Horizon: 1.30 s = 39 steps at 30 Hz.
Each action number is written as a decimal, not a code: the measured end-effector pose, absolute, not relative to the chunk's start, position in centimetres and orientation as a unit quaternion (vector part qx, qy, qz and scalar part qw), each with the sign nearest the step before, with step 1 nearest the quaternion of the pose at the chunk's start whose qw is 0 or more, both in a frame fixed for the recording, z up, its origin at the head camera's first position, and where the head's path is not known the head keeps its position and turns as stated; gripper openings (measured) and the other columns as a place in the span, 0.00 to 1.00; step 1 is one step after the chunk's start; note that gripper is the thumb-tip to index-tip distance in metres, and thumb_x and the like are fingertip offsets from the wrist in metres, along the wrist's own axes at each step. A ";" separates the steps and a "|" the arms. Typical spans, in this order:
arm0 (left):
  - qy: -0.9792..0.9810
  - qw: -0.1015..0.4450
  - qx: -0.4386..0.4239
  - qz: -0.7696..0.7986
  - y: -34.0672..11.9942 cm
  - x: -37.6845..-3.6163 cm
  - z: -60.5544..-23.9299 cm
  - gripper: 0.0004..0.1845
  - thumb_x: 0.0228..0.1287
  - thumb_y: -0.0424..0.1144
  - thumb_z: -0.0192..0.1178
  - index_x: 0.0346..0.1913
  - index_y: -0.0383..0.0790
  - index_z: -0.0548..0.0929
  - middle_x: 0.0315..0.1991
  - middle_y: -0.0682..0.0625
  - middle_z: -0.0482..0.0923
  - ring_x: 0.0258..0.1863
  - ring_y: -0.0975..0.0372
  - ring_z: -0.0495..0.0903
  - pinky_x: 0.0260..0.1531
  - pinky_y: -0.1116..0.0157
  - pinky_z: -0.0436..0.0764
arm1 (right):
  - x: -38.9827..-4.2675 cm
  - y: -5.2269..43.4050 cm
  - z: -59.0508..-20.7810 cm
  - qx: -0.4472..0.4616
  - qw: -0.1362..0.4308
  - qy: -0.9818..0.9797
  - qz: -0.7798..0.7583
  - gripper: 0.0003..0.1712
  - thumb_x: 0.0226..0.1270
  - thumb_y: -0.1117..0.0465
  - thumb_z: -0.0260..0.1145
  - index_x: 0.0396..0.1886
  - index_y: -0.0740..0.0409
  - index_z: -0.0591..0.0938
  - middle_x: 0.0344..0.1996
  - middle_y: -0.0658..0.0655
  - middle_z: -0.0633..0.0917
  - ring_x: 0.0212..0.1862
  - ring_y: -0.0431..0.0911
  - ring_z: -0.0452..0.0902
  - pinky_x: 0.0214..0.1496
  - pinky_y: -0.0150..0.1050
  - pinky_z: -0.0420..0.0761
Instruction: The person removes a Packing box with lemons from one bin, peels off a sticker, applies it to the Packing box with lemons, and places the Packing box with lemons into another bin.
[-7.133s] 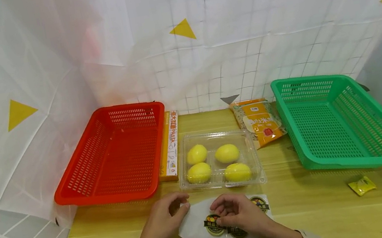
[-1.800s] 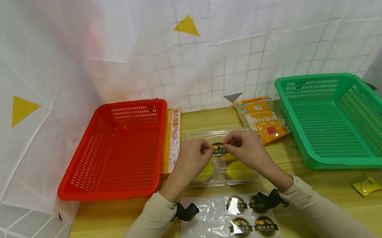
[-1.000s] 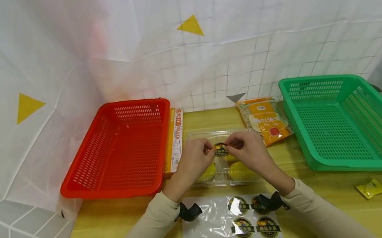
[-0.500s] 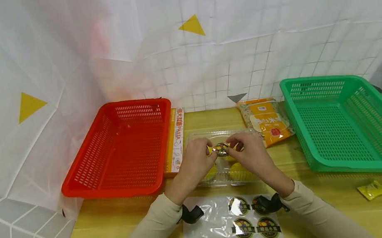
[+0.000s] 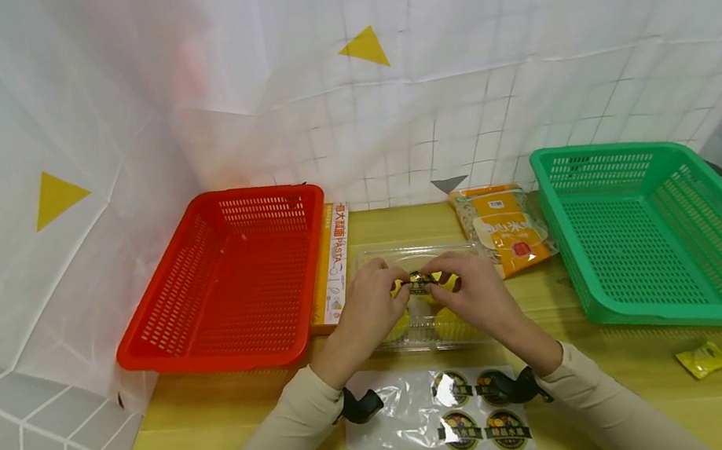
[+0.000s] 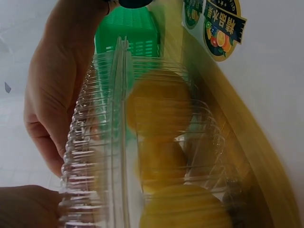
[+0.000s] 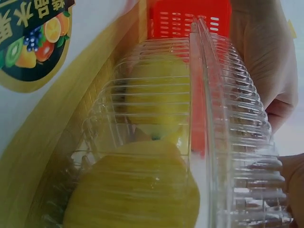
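Observation:
Over the lid of a clear plastic clamshell box, both hands hold a round black-and-gold fruit sticker. My left hand pinches its left edge between thumb and fingers, and my right hand pinches the right edge. Whether the sticker touches the lid cannot be seen. Yellow lemons lie inside the closed box, partly hidden by the hands. In the left wrist view the ribbed lid stands between the camera and the fingertips; the right wrist view shows lemons through the plastic.
A white sheet with several more stickers lies in front of the box. A red basket and a pasta box stand left. At right are an orange grain bag, a green basket and a small yellow packet.
Both hands were at the sticker sheet earlier; now they are over the box with one sticker from it. Over the last second the sticker has tilted and bowed between the fingers.

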<state>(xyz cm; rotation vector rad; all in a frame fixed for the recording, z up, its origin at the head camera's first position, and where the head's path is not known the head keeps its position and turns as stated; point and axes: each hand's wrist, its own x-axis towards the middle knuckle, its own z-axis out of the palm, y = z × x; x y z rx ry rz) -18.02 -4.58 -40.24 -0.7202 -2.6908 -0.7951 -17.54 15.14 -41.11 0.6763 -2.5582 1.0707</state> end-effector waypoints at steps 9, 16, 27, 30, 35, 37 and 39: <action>-0.919 0.128 -0.263 -0.264 -4.8 -18.2 -40.4 0.05 0.64 0.33 0.71 0.41 0.38 0.94 0.30 0.45 0.77 0.26 0.59 0.71 0.25 0.65 0.72 | -17.2 15.0 -41.1 0.273 0.119 -0.912 0.281 0.14 0.67 0.65 0.74 0.52 0.60 0.90 0.54 0.56 0.88 0.46 0.54 0.78 0.37 0.46 0.79; -0.922 0.121 -0.258 -0.263 -5.0 -18.0 -40.3 0.07 0.65 0.33 0.72 0.43 0.36 0.93 0.32 0.45 0.77 0.28 0.59 0.72 0.27 0.65 0.73 | -16.7 15.2 -41.3 0.263 0.142 -0.922 0.246 0.17 0.69 0.58 0.74 0.55 0.55 0.90 0.56 0.53 0.87 0.45 0.53 0.72 0.25 0.39 0.73; -0.931 0.102 -0.244 -0.253 -5.6 -17.4 -40.2 0.10 0.67 0.34 0.71 0.48 0.37 0.92 0.38 0.45 0.76 0.33 0.57 0.73 0.30 0.64 0.76 | -16.3 16.6 -41.3 0.251 0.164 -0.921 0.247 0.13 0.66 0.56 0.77 0.47 0.55 0.93 0.54 0.52 0.88 0.45 0.49 0.73 0.23 0.37 0.73; -0.926 0.110 -0.256 -0.256 -5.9 -17.3 -40.3 0.11 0.67 0.36 0.70 0.49 0.36 0.92 0.40 0.45 0.75 0.34 0.57 0.74 0.32 0.65 0.77 | -16.4 16.8 -41.4 0.253 0.171 -0.917 0.257 0.13 0.64 0.57 0.78 0.45 0.57 0.93 0.53 0.54 0.89 0.48 0.51 0.75 0.28 0.40 0.78; -0.900 0.140 -0.315 -0.266 -6.3 -16.9 -41.0 0.11 0.68 0.38 0.69 0.49 0.38 0.92 0.45 0.43 0.78 0.43 0.54 0.76 0.44 0.59 0.79 | -17.0 16.9 -41.4 0.257 0.163 -0.915 0.266 0.18 0.64 0.58 0.78 0.52 0.59 0.89 0.54 0.59 0.86 0.56 0.58 0.75 0.50 0.56 0.81; -0.893 0.141 -0.341 -0.259 -6.5 -16.7 -41.3 0.11 0.71 0.41 0.67 0.50 0.40 0.91 0.50 0.42 0.79 0.49 0.51 0.76 0.51 0.55 0.77 | -17.3 16.7 -41.4 0.267 0.157 -0.916 0.255 0.21 0.66 0.58 0.76 0.57 0.59 0.88 0.54 0.62 0.83 0.57 0.60 0.73 0.51 0.59 0.79; -0.889 0.139 -0.361 -0.245 -6.7 -16.4 -41.5 0.12 0.73 0.45 0.65 0.50 0.43 0.91 0.55 0.42 0.80 0.55 0.50 0.76 0.57 0.50 0.76 | -17.5 16.5 -41.3 0.281 0.150 -0.917 0.239 0.21 0.68 0.58 0.74 0.59 0.57 0.87 0.51 0.62 0.81 0.54 0.60 0.71 0.48 0.57 0.77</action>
